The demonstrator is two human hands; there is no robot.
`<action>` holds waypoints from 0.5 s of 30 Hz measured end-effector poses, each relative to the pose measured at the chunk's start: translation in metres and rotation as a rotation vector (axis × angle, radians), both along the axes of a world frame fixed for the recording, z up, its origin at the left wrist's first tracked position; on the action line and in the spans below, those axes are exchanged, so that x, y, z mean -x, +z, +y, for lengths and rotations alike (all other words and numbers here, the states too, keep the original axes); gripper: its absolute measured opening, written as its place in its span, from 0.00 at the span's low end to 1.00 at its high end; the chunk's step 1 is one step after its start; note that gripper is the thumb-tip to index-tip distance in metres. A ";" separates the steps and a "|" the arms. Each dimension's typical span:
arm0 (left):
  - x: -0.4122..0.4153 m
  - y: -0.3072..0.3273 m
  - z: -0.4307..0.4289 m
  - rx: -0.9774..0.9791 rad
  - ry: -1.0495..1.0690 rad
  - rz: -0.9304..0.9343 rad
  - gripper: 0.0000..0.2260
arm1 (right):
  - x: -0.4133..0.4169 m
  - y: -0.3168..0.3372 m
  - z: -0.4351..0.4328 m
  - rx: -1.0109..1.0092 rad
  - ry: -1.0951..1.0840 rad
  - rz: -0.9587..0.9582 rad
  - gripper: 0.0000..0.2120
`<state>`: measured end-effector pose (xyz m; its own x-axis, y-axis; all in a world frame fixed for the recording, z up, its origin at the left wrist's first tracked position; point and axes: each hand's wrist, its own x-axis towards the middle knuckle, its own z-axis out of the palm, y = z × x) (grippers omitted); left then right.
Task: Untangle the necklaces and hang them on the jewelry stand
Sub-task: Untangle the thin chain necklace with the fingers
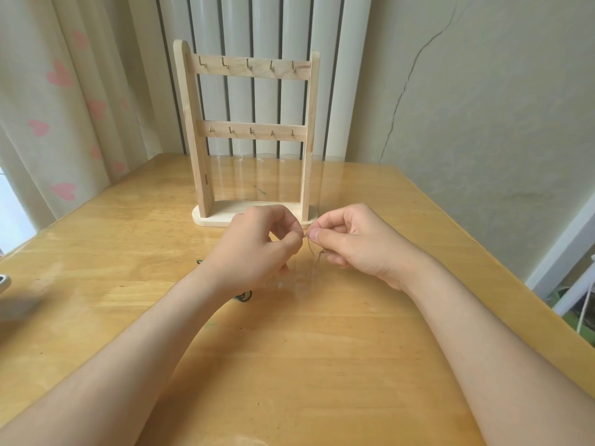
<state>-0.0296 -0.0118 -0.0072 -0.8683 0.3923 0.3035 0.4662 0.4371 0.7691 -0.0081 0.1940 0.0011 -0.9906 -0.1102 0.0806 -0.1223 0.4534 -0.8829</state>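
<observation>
A wooden jewelry stand [249,133] with two rows of bare metal hooks stands at the back of the table. Just in front of its base, my left hand [260,244] and my right hand [351,239] meet, each pinching a thin gold chain necklace [314,252] between thumb and fingers. The chain dangles down between the hands toward the table. A dark green necklace [243,297] lies on the table, mostly hidden under my left wrist, with a bit of it showing further left.
The wooden table [289,365] has a glossy top. A curtain with pink hearts [64,107] hangs at the left, a radiator [257,27] stands behind the stand, and a wall is at the right. A grey object [4,281] sits at the table's left edge.
</observation>
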 end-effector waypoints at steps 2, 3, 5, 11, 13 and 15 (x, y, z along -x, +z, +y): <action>-0.001 0.000 0.001 0.001 -0.008 0.014 0.05 | 0.000 0.000 0.000 0.007 0.018 -0.013 0.08; -0.002 0.001 0.001 0.003 -0.013 0.023 0.05 | 0.000 0.000 -0.001 0.003 0.028 -0.017 0.08; -0.004 0.002 0.002 0.003 -0.023 0.033 0.05 | 0.001 0.000 -0.002 -0.004 0.046 -0.022 0.09; -0.007 0.006 0.002 -0.004 -0.037 0.062 0.04 | 0.001 0.000 -0.002 -0.001 0.064 -0.042 0.10; -0.008 0.006 0.002 0.004 -0.028 0.098 0.03 | 0.001 0.001 -0.003 0.009 0.072 -0.046 0.11; -0.009 0.006 0.002 0.001 -0.014 0.117 0.03 | 0.001 0.002 -0.004 0.029 0.092 -0.059 0.12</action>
